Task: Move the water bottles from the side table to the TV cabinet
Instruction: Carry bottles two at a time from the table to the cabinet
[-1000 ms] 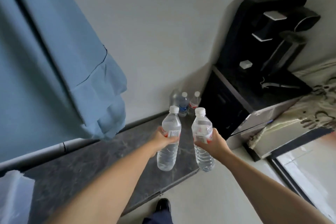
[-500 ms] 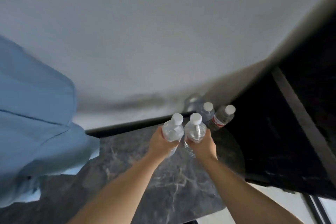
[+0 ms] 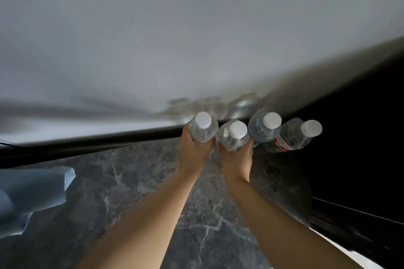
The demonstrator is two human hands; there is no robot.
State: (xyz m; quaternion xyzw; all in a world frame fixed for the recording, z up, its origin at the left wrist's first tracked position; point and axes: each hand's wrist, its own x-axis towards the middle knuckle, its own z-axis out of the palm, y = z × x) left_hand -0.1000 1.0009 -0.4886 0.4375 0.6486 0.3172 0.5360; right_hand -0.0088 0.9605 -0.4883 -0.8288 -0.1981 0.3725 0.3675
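Observation:
My left hand (image 3: pixel 192 148) grips a clear water bottle with a white cap (image 3: pixel 202 128). Beside it, my right hand (image 3: pixel 237 159) grips a second clear bottle (image 3: pixel 232 137). Both are held at the back of the dark marble cabinet top (image 3: pixel 135 181), close to the wall. Just to their right stand two more bottles on the top: one with a blue label (image 3: pixel 263 129) and one with a red and white label (image 3: pixel 293 136). The lower parts of the held bottles are hidden by my hands.
A white wall (image 3: pixel 196 39) runs behind the cabinet, with a dark strip along its base. A black unit (image 3: pixel 360 137) stands on the right. Blue curtain fabric (image 3: pixel 28 194) hangs over the left end of the top.
Both hands have carried their bottles farther back toward the wall, next to the two standing bottles. The camera has moved closer and tilted down.

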